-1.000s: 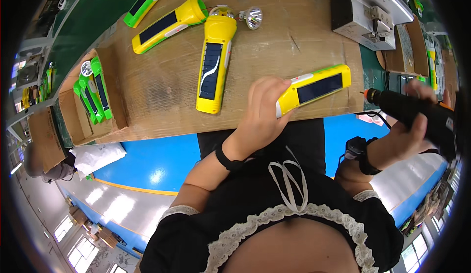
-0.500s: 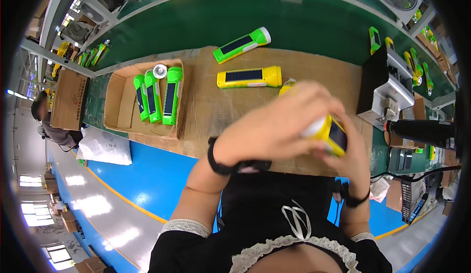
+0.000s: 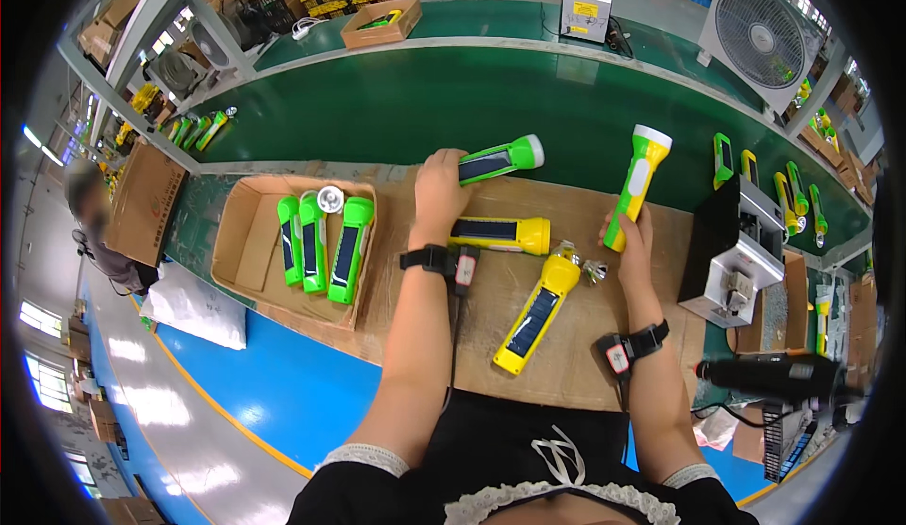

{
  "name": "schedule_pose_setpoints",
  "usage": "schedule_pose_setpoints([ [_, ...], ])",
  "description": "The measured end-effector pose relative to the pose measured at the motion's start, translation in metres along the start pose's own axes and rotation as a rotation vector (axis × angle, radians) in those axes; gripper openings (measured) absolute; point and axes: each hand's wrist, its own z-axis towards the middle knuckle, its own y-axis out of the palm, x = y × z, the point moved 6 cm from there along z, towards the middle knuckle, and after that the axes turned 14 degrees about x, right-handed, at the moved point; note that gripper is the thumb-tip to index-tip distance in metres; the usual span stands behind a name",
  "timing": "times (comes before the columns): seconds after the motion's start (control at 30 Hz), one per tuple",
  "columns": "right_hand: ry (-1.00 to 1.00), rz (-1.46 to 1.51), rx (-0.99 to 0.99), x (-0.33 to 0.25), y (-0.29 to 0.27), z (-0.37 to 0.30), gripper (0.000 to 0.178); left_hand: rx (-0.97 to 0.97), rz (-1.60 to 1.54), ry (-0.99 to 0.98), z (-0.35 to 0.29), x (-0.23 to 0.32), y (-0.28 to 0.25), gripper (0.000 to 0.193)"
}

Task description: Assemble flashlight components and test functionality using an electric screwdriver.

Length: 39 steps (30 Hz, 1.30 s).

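Note:
My left hand [image 3: 438,193] is closed around the tail end of a green flashlight [image 3: 498,161] with a dark solar panel and a white-rimmed head. In my right hand [image 3: 635,247] is a second flashlight [image 3: 636,183], green and yellow with a white head, its head tilted up and away from me. Between my arms a yellow flashlight [image 3: 534,317] lies slanted on the cardboard sheet [image 3: 462,360], a silvery reflector piece [image 3: 595,271] beside its head end. Another yellow flashlight [image 3: 505,234] lies crosswise just behind it.
An open cardboard box [image 3: 247,275] at left holds several green flashlights and a round reflector. At right stand a black and silver device [image 3: 731,256] and a black power tool [image 3: 769,374]. Behind runs a green belt surface [image 3: 396,100], with more flashlights on both sides.
The yellow flashlight that both hands held now lies on the cardboard. My left hand has moved to the green flashlight at the back; my right holds another one. The view has tilted up.

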Motion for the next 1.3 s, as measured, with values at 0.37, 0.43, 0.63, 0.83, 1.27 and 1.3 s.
schedule_pose_setpoints([
  [0.37,-0.213,-0.162,0.085,-0.014,0.006,-0.015,0.050,0.546,-0.137,0.125,-0.004,0.041,-0.028,0.052],
  [0.43,-0.176,-0.163,0.102,-0.021,0.010,-0.016,0.049,0.553,-0.162,0.075,-0.001,0.039,-0.028,0.050],
  [0.63,-0.169,-0.249,0.218,-0.009,-0.006,-0.006,0.047,0.553,-0.158,0.023,-0.002,0.039,-0.020,0.050],
  [0.83,-0.087,-0.232,0.201,-0.006,-0.006,-0.008,0.050,0.471,-0.147,-0.135,-0.003,0.037,-0.019,0.045],
  [1.27,-0.157,-0.289,0.208,-0.001,-0.013,-0.009,0.049,0.049,-1.587,-0.945,-0.014,0.017,0.025,0.054],
  [1.3,-0.147,-0.276,0.206,-0.003,-0.012,-0.009,0.049,0.031,-1.660,-0.965,-0.013,0.018,0.025,0.054],
])
